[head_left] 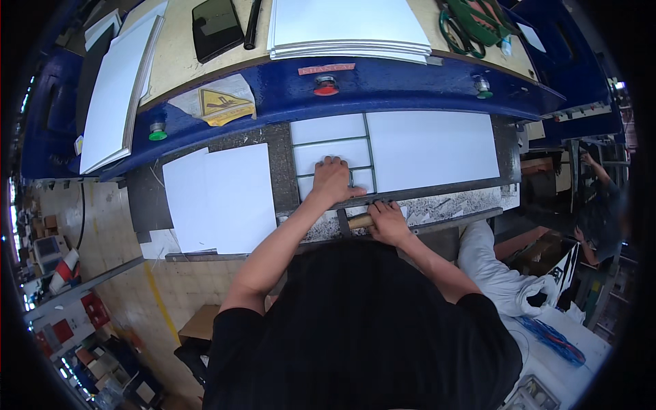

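Observation:
A dark frame of thin green-edged strips (370, 152) divides the left part of a large white sheet (432, 150) on the dark machine bed (281, 164). My left hand (332, 179) lies on this part, its fingers stretched over the sheet and the strips, thumb out to the right. Near the bed's front edge, my right hand (389, 222) is closed on the wooden handle of a hammer (359, 221), whose dark head points left. Part of the handle is hidden under the fingers. More white sheets (239, 198) lie left of the frame, partly overlapping.
Above the bed runs a blue machine beam (403, 85) with a red button (326, 86) and green buttons (158, 131). Its shelf holds a phone (217, 29), a paper stack (348, 31) and scissors (461, 34). A person (601, 205) stands at far right.

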The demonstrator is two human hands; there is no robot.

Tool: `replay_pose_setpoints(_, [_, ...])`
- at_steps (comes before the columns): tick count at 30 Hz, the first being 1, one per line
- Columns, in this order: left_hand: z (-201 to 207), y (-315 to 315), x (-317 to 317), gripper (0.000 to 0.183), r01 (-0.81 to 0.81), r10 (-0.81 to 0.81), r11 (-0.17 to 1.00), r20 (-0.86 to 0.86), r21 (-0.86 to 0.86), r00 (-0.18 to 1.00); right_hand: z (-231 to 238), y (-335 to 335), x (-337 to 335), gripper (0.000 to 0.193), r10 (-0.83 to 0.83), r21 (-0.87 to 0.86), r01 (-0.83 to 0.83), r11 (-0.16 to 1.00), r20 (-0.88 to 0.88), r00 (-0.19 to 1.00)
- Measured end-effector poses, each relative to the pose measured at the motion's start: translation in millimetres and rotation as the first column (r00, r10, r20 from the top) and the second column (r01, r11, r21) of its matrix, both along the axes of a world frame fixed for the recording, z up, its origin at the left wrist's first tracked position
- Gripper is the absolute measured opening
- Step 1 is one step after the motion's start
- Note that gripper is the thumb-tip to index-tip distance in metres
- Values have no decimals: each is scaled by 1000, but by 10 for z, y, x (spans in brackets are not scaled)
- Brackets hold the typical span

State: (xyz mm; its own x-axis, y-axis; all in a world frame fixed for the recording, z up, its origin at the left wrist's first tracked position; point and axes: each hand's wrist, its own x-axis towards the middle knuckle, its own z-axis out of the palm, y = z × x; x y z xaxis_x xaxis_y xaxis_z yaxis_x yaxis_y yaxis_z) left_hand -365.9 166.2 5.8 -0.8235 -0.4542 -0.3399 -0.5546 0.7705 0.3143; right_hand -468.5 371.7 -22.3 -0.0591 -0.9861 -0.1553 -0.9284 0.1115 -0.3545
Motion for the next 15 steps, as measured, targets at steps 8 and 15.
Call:
replay_pose_setpoints(8, [-147, -105, -100, 61, -63, 60, 994, 39, 87, 997, 262, 397, -108, 32, -329, 78, 319, 944, 222, 918])
replay_pose_setpoints(15, [-96, -10, -112, 64, -80, 74, 991, 54, 111, 996, 666, 919, 312, 19, -48, -366, 813, 452, 901, 432])
